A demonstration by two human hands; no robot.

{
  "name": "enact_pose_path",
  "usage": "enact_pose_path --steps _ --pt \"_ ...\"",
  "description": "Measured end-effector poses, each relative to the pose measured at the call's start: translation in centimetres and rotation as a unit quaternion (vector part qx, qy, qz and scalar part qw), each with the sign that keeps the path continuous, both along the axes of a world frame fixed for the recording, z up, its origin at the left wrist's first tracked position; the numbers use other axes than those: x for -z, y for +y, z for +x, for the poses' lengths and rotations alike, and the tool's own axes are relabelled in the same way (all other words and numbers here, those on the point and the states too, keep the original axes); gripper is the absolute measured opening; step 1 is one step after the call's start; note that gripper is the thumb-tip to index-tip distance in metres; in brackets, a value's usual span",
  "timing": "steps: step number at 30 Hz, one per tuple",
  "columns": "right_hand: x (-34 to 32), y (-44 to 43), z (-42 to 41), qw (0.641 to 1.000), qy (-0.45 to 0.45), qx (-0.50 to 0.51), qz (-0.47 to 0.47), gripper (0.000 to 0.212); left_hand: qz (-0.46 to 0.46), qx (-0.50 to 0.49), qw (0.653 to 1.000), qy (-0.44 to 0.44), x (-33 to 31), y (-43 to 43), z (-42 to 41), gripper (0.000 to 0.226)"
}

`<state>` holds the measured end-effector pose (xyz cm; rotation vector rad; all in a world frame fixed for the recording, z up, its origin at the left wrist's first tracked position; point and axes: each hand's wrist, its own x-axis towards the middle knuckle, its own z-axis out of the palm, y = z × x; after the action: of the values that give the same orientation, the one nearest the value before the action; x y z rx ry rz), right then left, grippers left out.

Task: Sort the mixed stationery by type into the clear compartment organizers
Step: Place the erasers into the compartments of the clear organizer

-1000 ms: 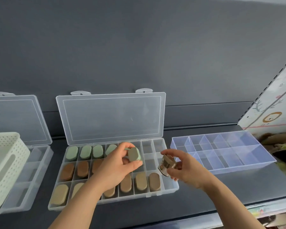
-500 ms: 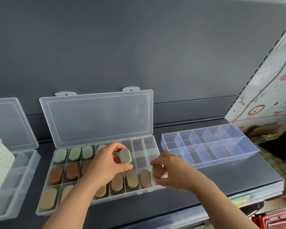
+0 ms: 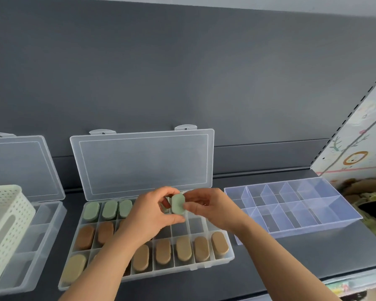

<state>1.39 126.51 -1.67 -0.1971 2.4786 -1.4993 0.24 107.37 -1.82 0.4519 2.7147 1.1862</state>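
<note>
A green oval eraser [image 3: 178, 203] is held upright above the top row of the middle clear organizer [image 3: 230, 256]. My left hand [image 3: 149, 218] pinches it from the left and below, and my right hand [image 3: 206, 206] touches its right edge with the fingertips. The organizer's lid [image 3: 142, 162] stands open against the wall. Green erasers [image 3: 110, 210] fill its top-left cells, brown ones [image 3: 86, 236] the middle-left, and tan ones [image 3: 183, 248] the bottom row, including the last cell at the right [image 3: 220, 243]. My left forearm hides some cells.
An open lidless divided tray [image 3: 291, 205] lies to the right on the dark shelf. A second clear organizer [image 3: 39, 231] with its lid up stands at the left, with a cream perforated basket [image 3: 4, 224] over its left part. The shelf's front edge runs close below.
My right hand set its tan eraser into the bottom-right cell, then rose to the green eraser that my left hand holds. The camera view shifted slightly.
</note>
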Motion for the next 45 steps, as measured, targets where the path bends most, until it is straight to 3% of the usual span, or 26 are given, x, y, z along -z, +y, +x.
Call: enact_pose_path --steps 8,13,18,25,31,38,45 --pt "0.9 -1.0 -2.8 0.986 -0.114 0.024 -0.122 0.029 0.033 0.004 0.999 -0.011 1.0 -0.4 -1.4 0.057" --pt "1.8 -1.4 -3.6 0.997 -0.042 0.067 0.006 0.025 -0.068 -0.020 0.997 0.026 2.3 -2.1 -2.0 0.061" --pt "2.8 -2.5 -3.9 0.994 -0.042 0.077 0.058 0.026 -0.161 0.002 0.985 0.056 2.9 -2.9 -2.0 0.053" --pt "3.5 -2.9 -4.1 0.984 0.005 0.075 0.160 0.025 -0.158 0.014 0.986 0.061 3.1 -3.0 -2.4 0.053" --pt "1.9 -4.4 -3.5 0.959 0.137 0.038 0.243 0.028 -0.134 -0.011 0.987 0.089 1.5 -4.8 -1.4 0.050" --pt "-3.9 -15.2 -2.9 0.941 0.258 -0.066 0.209 0.031 -0.116 -0.140 0.969 0.166 -4.2 -15.8 1.9 0.042" --pt "-7.1 -32.6 -2.2 0.935 0.265 -0.169 0.161 0.034 -0.177 -0.279 0.930 0.159 -6.2 -33.8 5.9 0.038"
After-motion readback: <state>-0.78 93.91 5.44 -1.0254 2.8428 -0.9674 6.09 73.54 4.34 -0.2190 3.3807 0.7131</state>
